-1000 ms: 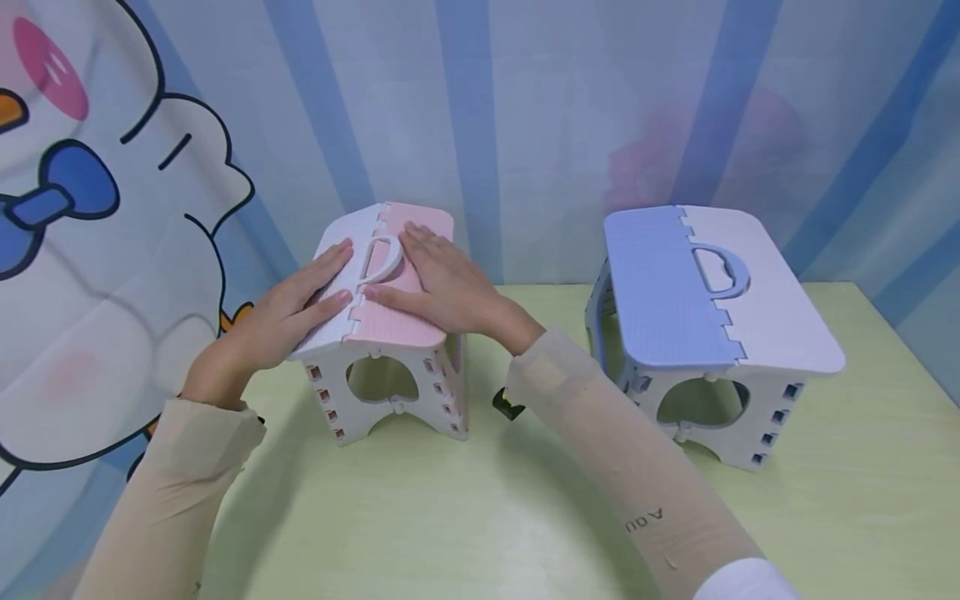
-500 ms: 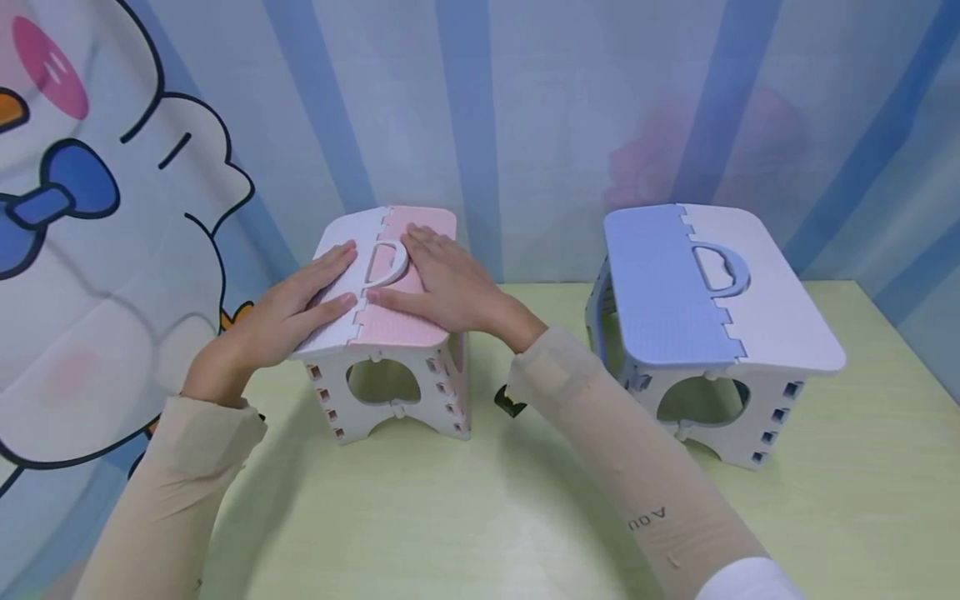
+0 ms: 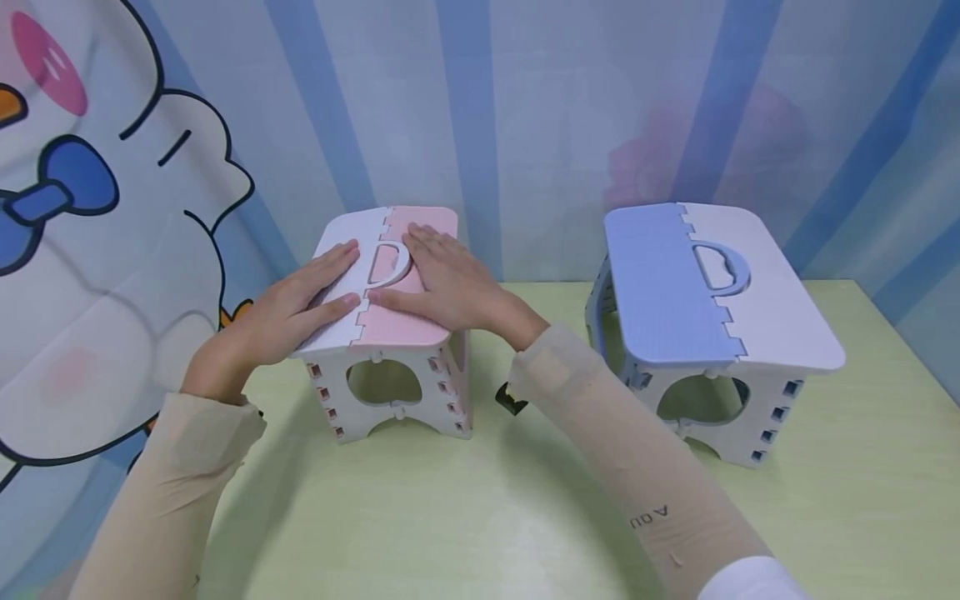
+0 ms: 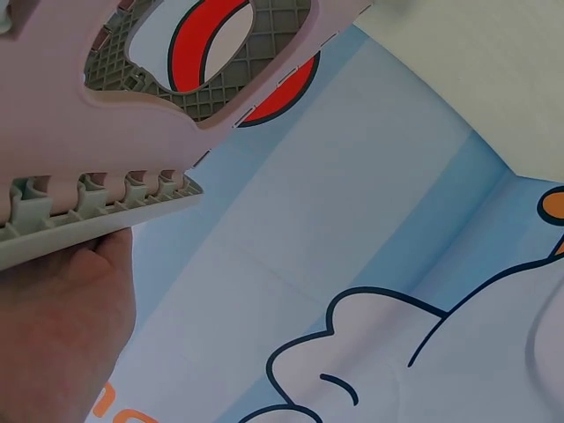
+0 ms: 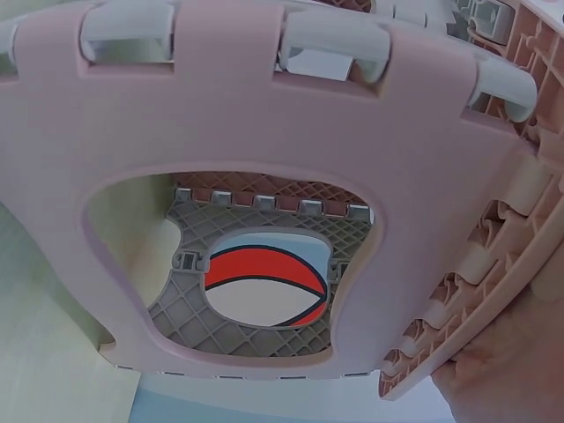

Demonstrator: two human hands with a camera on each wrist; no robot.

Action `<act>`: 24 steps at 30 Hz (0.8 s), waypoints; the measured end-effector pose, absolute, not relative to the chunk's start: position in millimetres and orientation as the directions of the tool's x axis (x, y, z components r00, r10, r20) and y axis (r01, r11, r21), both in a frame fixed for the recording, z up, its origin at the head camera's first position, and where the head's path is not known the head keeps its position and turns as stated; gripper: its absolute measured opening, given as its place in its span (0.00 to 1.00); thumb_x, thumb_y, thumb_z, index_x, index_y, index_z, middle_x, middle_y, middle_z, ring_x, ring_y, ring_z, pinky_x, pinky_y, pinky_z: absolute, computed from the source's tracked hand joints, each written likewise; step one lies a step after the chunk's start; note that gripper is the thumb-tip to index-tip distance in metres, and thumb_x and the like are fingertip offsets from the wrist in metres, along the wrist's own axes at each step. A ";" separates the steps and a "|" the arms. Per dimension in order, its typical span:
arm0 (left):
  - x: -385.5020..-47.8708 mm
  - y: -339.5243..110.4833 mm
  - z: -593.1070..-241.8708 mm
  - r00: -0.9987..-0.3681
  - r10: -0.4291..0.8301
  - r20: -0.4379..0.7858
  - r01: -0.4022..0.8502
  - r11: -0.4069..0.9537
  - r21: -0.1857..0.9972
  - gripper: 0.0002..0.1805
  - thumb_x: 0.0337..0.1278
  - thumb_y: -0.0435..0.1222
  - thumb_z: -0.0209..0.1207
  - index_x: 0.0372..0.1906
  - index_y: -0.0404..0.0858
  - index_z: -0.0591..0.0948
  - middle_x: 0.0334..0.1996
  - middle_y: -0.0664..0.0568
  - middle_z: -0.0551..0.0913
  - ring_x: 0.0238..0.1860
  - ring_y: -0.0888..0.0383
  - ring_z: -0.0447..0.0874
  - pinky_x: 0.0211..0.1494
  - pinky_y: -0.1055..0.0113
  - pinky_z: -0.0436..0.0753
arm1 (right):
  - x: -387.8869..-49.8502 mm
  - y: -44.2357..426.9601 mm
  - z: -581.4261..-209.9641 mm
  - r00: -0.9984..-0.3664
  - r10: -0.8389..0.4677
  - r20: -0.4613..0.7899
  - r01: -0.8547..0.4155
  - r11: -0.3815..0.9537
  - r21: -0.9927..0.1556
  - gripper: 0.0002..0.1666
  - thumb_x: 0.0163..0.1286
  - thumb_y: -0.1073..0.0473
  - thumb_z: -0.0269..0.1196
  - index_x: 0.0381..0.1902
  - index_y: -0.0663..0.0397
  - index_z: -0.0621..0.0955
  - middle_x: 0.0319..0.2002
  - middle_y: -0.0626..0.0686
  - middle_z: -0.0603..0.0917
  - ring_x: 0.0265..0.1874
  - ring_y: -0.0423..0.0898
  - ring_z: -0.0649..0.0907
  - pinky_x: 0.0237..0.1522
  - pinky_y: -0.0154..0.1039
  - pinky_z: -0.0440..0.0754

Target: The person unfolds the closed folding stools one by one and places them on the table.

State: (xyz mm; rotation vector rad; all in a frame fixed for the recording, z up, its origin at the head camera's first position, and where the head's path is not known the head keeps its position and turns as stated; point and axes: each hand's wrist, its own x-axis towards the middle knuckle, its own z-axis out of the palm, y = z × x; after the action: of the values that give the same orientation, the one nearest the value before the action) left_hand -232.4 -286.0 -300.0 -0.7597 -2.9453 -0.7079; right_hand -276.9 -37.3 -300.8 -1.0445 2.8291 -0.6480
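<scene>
A pink-and-white folding stool (image 3: 397, 325) stands unfolded at the left of the table, its seat nearly flat with a small white carry handle (image 3: 402, 265) at the middle seam. My left hand (image 3: 281, 312) lies on the white half of the seat, fingers straight. On the pink half rests my right hand (image 3: 453, 287), fingers extended beside the handle. The left wrist view catches the left hand (image 4: 62, 326) against the seat's edge and a pink leg panel (image 4: 132, 115). In the right wrist view, the right hand (image 5: 507, 366) is partly seen beyond the seat rim, near another pink leg panel (image 5: 238, 115).
A blue-and-white folding stool (image 3: 667, 283) stands unfolded to the right. Between the stools, a small dark object (image 3: 511, 399) lies on the pale green table (image 3: 420, 517). Behind hangs a blue striped backdrop (image 3: 540, 142) with a cartoon figure at left.
The pink-and-white stool's seat has flattened slightly under my palms, and its pink side has shifted a little to the right. Both hands have stayed on the seat.
</scene>
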 end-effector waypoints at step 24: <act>-232.6 -285.0 -295.7 -0.881 0.461 0.109 0.458 0.772 0.439 0.38 0.73 0.50 0.50 0.80 0.45 0.51 0.80 0.53 0.46 0.79 0.49 0.39 0.73 0.35 0.49 | -276.5 -36.7 -298.2 -0.773 -0.630 0.078 -0.609 0.702 -0.368 0.58 0.70 0.24 0.46 0.80 0.59 0.47 0.80 0.55 0.43 0.78 0.46 0.43 0.76 0.42 0.39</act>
State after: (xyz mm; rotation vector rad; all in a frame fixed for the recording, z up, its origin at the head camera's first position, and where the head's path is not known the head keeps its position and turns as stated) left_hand -232.6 -285.0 -295.7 -0.7683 -2.9623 -0.7324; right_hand -276.5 -36.7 -298.2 -1.0379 2.8487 -0.5865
